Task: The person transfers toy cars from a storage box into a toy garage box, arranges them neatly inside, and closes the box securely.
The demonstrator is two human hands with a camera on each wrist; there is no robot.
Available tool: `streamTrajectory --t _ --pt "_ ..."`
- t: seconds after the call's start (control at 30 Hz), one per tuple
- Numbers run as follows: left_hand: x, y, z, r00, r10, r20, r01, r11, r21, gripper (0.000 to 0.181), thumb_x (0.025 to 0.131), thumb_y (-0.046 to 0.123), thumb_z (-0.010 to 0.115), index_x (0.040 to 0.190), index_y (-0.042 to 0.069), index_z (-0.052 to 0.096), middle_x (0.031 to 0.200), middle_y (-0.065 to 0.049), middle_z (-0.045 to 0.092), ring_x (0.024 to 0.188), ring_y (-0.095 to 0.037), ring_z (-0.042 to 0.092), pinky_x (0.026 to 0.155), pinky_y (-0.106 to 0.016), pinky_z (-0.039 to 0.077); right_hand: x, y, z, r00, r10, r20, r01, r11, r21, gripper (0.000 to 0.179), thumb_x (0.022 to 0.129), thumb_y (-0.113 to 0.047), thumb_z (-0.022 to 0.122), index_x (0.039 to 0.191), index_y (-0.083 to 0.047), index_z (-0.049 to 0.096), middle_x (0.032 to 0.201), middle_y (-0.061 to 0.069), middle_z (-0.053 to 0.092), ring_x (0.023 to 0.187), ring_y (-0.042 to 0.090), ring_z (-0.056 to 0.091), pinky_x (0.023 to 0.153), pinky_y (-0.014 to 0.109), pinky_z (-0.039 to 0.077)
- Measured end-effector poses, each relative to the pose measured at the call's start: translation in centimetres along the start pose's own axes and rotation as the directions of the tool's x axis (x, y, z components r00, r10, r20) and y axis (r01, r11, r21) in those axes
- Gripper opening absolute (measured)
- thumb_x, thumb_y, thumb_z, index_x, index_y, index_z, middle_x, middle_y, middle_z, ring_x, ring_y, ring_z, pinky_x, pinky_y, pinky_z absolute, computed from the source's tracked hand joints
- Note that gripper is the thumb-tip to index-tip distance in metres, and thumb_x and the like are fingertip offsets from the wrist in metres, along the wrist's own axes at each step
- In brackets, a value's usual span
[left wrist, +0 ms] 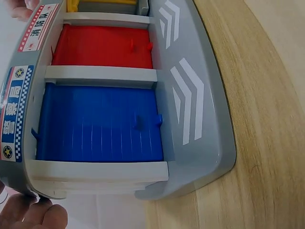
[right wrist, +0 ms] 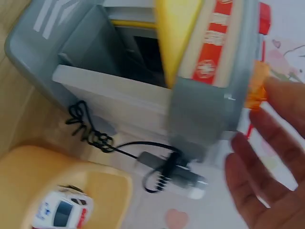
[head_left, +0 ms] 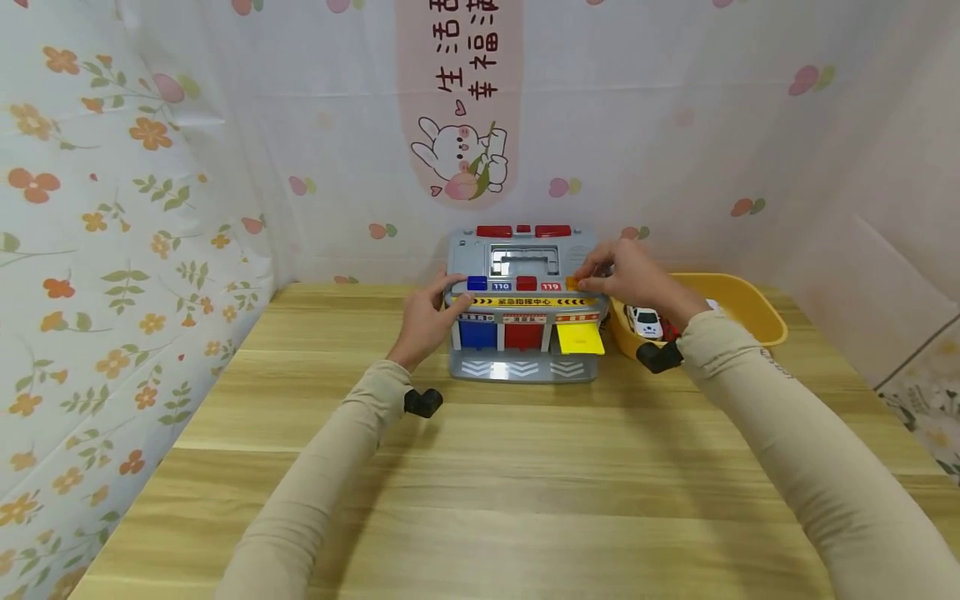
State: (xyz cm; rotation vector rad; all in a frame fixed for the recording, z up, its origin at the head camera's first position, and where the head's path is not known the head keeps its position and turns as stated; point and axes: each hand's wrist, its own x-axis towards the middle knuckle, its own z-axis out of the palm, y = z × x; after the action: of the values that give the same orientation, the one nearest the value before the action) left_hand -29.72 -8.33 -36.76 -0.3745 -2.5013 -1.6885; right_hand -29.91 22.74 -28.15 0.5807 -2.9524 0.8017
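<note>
A grey toy emergency station (head_left: 525, 367) stands upright on the table. Its blue door (left wrist: 100, 124) and red door (left wrist: 105, 46) are down, while the yellow door (head_left: 581, 338) at the right is swung up, leaving that bay open. My left hand (head_left: 423, 323) grips the station's left end, thumb on the front upper edge; in the left wrist view its fingers show beyond that end. On top at the right, my right hand (head_left: 636, 275) pinches an orange button (right wrist: 257, 86) with thumb and forefinger. A blue button (head_left: 477, 283) and a red button (head_left: 527, 283) sit along the same ledge.
A yellow tub (head_left: 750, 310) stands to the right of the station, holding a white toy car (head_left: 647, 322) and other pieces. A coiled black cord (right wrist: 97, 138) lies beside the station. Behind everything hangs a patterned cloth (head_left: 322, 133).
</note>
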Motion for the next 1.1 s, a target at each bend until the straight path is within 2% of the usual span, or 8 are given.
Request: streamTrajectory --t 0.1,0.23,0.57,0.77,1.1 --pt "0.0 0.0 0.1 1.0 -0.013 0.0 0.013 1.0 -0.001 0.044 0.099 0.034 0.063 0.139 0.015 0.06 0.168 -0.01 0.021 0.153 -0.023 0.03 0.122 -0.038 0.033 -0.1 -0.5 -0.6 0.998 -0.002 0.056 0.005 0.998 -0.058 0.018 0.092 -0.014 0.072 0.107 -0.005 0.077 0.112 0.016 0.072 0.097 0.03 0.06 0.078 0.036 0.054" --pt "0.0 0.0 0.1 1.0 -0.015 -0.004 0.015 1.0 0.008 0.044 0.099 0.034 0.063 0.138 0.016 0.06 0.168 -0.009 0.021 0.153 -0.022 0.03 0.122 -0.038 0.033 -0.2 -0.8 -1.3 0.995 0.001 0.104 0.009 0.995 -0.099 0.028 0.094 -0.016 0.069 0.119 -0.005 0.072 0.119 0.018 0.071 0.103 0.032 0.063 0.083 0.042 0.058" --pt "0.0 -0.1 0.2 1.0 -0.029 -0.006 0.029 0.999 0.018 0.044 0.099 0.037 0.061 0.139 0.018 0.059 0.169 -0.004 0.02 0.154 -0.021 0.027 0.123 -0.039 0.032 -0.8 0.3 -3.0 0.995 0.061 0.084 -0.051 0.992 -0.115 0.051 0.094 -0.018 0.069 0.141 -0.003 0.055 0.135 0.025 0.057 0.112 0.04 0.063 0.089 0.05 0.059" --pt "0.0 -0.1 0.4 1.0 -0.026 -0.013 0.026 1.0 0.012 0.045 0.099 0.037 0.061 0.139 0.019 0.059 0.169 -0.003 0.019 0.155 -0.022 0.026 0.123 -0.039 0.031 -1.7 2.3 -3.8 0.996 0.067 0.052 -0.061 0.992 -0.112 0.058 0.094 -0.016 0.067 0.146 -0.002 0.046 0.14 0.029 0.053 0.115 0.046 0.06 0.092 0.058 0.056" --pt "0.0 -0.2 0.4 0.999 -0.024 -0.021 0.025 0.999 0.028 0.045 0.099 0.039 0.061 0.139 0.02 0.059 0.168 -0.002 0.021 0.154 -0.028 0.029 0.124 -0.045 0.031 -3.2 6.7 -4.7 0.994 0.105 0.025 -0.098 0.978 -0.183 0.059 0.095 -0.022 0.067 0.144 0.003 0.046 0.138 0.034 0.05 0.115 0.052 0.057 0.095 0.065 0.05"
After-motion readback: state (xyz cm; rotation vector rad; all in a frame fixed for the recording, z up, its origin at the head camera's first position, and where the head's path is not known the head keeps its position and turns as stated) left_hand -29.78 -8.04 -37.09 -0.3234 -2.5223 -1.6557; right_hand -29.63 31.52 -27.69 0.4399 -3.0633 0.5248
